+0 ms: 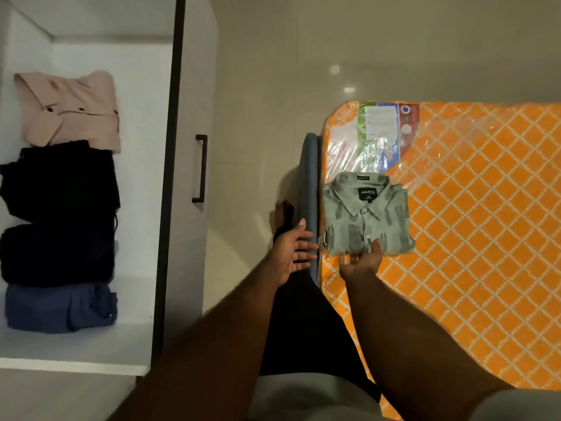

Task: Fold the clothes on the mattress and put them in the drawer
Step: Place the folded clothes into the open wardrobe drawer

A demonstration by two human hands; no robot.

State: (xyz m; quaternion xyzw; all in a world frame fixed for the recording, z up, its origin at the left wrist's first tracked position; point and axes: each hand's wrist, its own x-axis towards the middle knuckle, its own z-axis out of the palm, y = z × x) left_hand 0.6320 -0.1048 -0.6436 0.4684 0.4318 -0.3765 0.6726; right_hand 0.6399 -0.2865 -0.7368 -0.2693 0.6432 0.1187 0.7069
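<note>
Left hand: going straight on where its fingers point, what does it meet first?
Probably the blue-grey edge beside the mattress, just ahead of the fingers of the left hand; the folded green shirt lies beyond it. Depth is unclear from one view.

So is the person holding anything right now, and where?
The right hand pinches the folded green shirt at its near edge, thumb on top. The left hand holds nothing.

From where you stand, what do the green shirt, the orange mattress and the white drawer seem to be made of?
The green shirt: thin woven cloth, matte; soft creases, stitched collar, buttons. The mattress: orange patterned cloth under clear glossy plastic wrap; glare and wrinkles show. The drawer: smooth white board, probably laminate, dark edge; unsure.
</note>
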